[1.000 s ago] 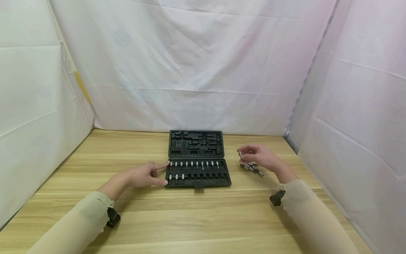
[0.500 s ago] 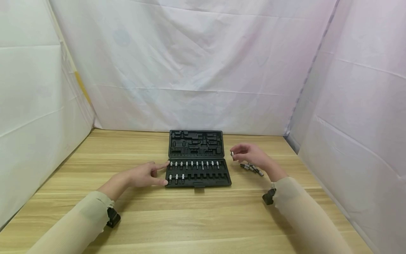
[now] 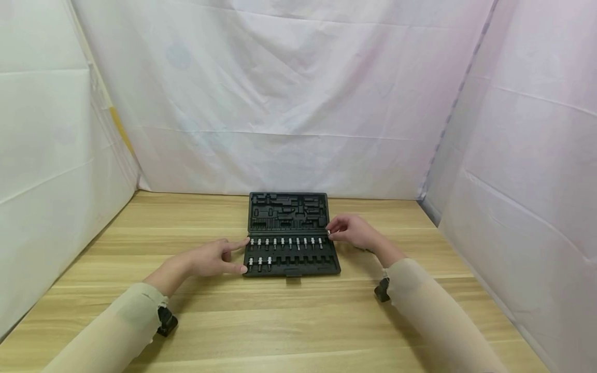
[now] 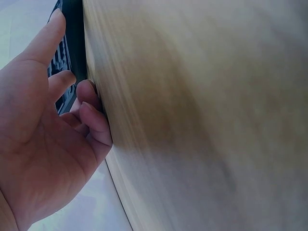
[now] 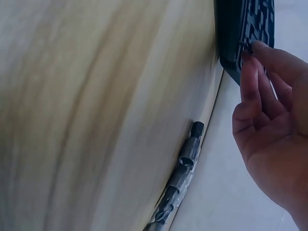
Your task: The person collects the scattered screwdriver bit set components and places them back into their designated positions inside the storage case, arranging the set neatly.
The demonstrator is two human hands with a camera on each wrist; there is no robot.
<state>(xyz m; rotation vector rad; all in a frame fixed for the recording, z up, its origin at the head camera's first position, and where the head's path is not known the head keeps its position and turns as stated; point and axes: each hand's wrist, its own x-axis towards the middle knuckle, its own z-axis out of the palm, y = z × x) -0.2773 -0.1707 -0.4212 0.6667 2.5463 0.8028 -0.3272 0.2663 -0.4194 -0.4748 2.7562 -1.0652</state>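
Observation:
A black socket case (image 3: 332,261) lies unfolded on the table, its moulded lid at the back. Silver-and-black bit sockets (image 3: 290,241) fill the upper row; the lower row has 3 at its left end, with bare slots to their right. My left hand (image 3: 210,257) touches the case's left edge with its straight index finger and thumb, the other fingers curled in. At the case's right side, near the hinge, my right hand (image 3: 356,233) pinches a bit socket (image 3: 328,232) between thumb and fingers; most of it is hidden.
Several loose bit sockets (image 5: 180,173) lie on the wooden table (image 3: 280,321) right of the case, hidden behind the right hand in the head view. White cloth walls (image 3: 289,103) stand behind and on both sides.
My right hand has carried the pinched bit socket leftward from above the loose pile to the right side of the case. The left hand has stayed in place.

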